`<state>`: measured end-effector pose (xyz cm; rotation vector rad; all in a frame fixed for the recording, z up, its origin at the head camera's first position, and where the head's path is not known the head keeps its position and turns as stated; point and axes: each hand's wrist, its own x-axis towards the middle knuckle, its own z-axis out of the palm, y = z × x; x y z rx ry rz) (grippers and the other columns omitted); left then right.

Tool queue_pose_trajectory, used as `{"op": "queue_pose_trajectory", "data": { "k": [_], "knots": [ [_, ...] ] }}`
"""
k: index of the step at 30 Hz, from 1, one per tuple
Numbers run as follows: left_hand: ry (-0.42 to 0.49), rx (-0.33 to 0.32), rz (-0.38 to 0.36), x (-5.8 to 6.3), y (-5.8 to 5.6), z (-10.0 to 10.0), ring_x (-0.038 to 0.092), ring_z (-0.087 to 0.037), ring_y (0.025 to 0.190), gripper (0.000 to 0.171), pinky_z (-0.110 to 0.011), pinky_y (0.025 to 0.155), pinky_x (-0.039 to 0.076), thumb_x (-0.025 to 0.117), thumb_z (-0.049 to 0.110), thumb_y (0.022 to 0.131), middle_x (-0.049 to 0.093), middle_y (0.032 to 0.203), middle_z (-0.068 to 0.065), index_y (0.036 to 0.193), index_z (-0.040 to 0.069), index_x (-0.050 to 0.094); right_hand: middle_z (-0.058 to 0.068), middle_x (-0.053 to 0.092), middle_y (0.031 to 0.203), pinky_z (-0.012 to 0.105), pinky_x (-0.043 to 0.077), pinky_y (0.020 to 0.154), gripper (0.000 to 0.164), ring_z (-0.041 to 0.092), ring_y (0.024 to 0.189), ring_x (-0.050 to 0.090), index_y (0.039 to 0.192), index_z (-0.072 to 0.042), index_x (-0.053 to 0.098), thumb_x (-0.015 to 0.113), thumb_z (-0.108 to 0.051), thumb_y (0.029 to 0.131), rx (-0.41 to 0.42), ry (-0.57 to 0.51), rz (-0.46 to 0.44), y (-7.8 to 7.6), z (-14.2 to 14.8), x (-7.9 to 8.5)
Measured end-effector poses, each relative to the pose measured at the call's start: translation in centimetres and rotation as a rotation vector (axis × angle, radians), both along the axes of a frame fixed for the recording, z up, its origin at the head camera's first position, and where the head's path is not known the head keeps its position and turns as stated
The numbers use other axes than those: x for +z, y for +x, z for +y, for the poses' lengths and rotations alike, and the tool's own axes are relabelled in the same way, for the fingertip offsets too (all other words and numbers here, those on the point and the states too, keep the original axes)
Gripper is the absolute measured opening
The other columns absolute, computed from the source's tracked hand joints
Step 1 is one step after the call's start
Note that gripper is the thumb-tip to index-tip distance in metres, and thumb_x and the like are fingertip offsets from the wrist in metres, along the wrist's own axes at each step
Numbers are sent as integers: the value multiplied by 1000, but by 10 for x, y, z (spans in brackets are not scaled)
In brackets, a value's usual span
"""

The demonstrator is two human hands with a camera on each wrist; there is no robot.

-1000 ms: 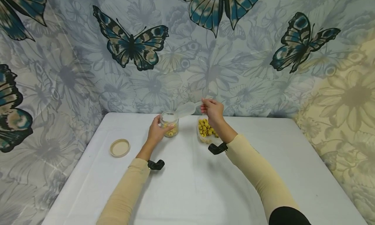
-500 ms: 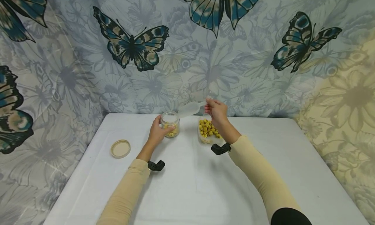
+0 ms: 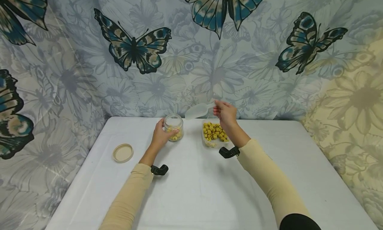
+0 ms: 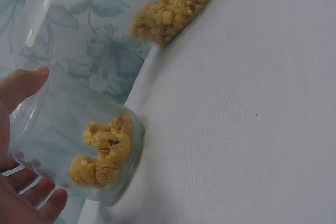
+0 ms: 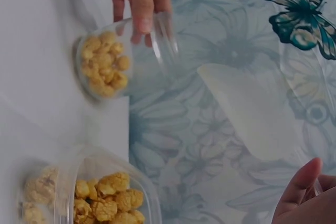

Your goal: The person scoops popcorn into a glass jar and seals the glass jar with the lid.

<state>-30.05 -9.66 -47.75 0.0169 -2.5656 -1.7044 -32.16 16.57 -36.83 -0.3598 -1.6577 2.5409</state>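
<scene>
A clear jar (image 3: pixel 173 121) with popcorn in its bottom stands on the table, its mouth uncovered. My left hand (image 3: pixel 161 133) grips it from the left, thumb on the near side and fingers behind. In the right wrist view a translucent scoop (image 5: pixel 252 116) shows no popcorn on it. My right hand (image 3: pixel 225 114) pinches the scoop's handle, holding it in the air to the right of the jar. Below that hand sits a clear plastic tub (image 3: pixel 204 141) of yellow popcorn (image 3: pixel 213 131), partly hidden by the wrist in the head view.
A round beige-rimmed lid (image 3: pixel 123 153) lies on the white table (image 3: pixel 191 190), left of the jar. Behind the table's back edge hangs a cloth (image 3: pixel 191 80) printed with butterflies and flowers. Each wrist wears a black camera (image 3: pixel 160 170).
My right hand has drawn the scoop rightward, away from the jar's mouth and above the tub's back left corner. My left hand keeps its hold on the jar.
</scene>
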Motion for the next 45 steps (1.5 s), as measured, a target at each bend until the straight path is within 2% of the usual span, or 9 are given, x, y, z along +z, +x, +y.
{"op": "queue_pose_trajectory", "data": {
  "k": [6,11,15,21,24,28,31,36,45],
  "knots": [
    [-46,15,31,4,0,1,35,-37,140,92,-54,118,28,81,33,79,38,146,-22,149,3,31,-1,61,58,16,50,47,14,7,48,57,82,-7,59,63,-12,95,-14,16,27,1,7,1],
    [-67,35,88,12,2,2,32,-37,140,88,-53,118,28,80,32,80,36,148,-21,149,5,33,0,62,60,16,51,48,10,7,48,57,89,-3,61,62,-11,96,0,6,49,1,16,2],
    [-50,36,130,20,4,4,30,-35,142,83,-53,119,26,78,33,81,35,150,-18,148,6,36,0,62,62,16,51,50,9,8,50,58,92,-5,64,61,-12,96,5,35,43,2,24,4],
    [-54,14,179,32,3,12,29,-34,143,82,-54,118,27,79,33,81,32,152,-16,148,8,38,0,62,62,16,51,49,10,8,51,58,100,-3,65,61,-12,96,11,50,62,1,34,9],
    [-82,-6,238,38,5,17,29,-35,143,80,-54,117,29,79,31,81,33,151,-17,146,6,39,0,62,63,17,51,49,14,8,51,58,103,-1,65,62,-12,96,1,48,67,0,37,10],
    [-124,-48,335,44,9,25,31,-37,141,75,-56,115,32,79,29,81,38,148,-19,143,4,44,1,62,64,17,51,49,9,9,52,57,97,-5,68,63,-13,95,-31,56,50,1,43,11],
    [-139,-80,374,46,10,31,34,-38,140,72,-56,114,33,79,29,82,41,146,-19,141,4,46,0,62,63,18,50,48,9,9,51,57,89,-9,69,63,-13,95,-53,55,39,1,48,10],
    [-137,-114,390,47,9,42,36,-37,138,71,-56,113,34,78,28,82,42,145,-18,141,3,47,0,61,63,18,50,49,8,9,51,56,90,-11,69,63,-13,95,-75,52,25,1,58,8],
    [-87,-165,352,45,8,63,35,-34,141,72,-54,114,35,75,33,86,39,149,-15,145,7,43,1,60,63,18,49,48,7,10,51,55,96,-7,67,63,-13,94,-116,-4,13,2,75,1]
  ]
}}
